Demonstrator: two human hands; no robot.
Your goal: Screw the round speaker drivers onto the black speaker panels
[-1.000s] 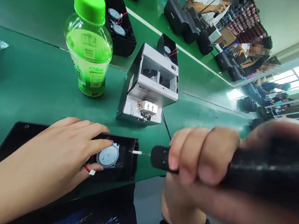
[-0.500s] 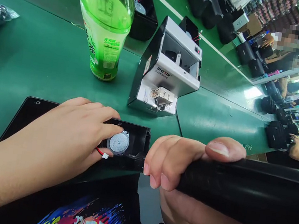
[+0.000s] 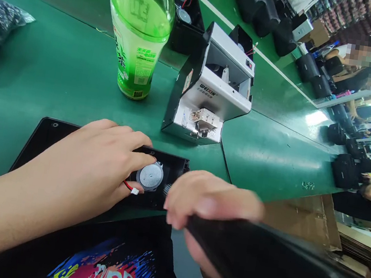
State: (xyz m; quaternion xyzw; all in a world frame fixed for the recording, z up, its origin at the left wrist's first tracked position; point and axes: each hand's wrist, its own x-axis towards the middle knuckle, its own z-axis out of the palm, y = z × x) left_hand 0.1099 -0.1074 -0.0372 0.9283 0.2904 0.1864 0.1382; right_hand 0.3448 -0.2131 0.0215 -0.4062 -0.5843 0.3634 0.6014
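Observation:
A round silver speaker (image 3: 151, 176) sits in a long black plastic housing (image 3: 176, 168) flat on the table. My left hand (image 3: 108, 157) lies over the housing, index finger and thumb closed about the speaker's left side. Beside the thumb, a red and black wire ends in a white connector (image 3: 135, 191). My right hand (image 3: 209, 203), blurred by motion, wraps round a thick black electric screwdriver (image 3: 258, 257) that slants in from the lower right. Its ribbed front end (image 3: 167, 189) points into the housing just right of the speaker; the bit's tip cannot be made out.
A silver WEIXIN screw feeder (image 3: 213, 92) and a green drink bottle (image 3: 136, 34) stand behind the housing. Another black housing with speakers (image 3: 188, 30) is farther back. A plastic bag (image 3: 0, 25) lies at the left, small screws (image 3: 308, 185) at the right. Co-workers sit beyond.
My right hand has shifted left, and the screwdriver's rear end has swung downward. Its front end is now nearer the speaker. My left hand keeps its grip, while the whole view has shifted slightly.

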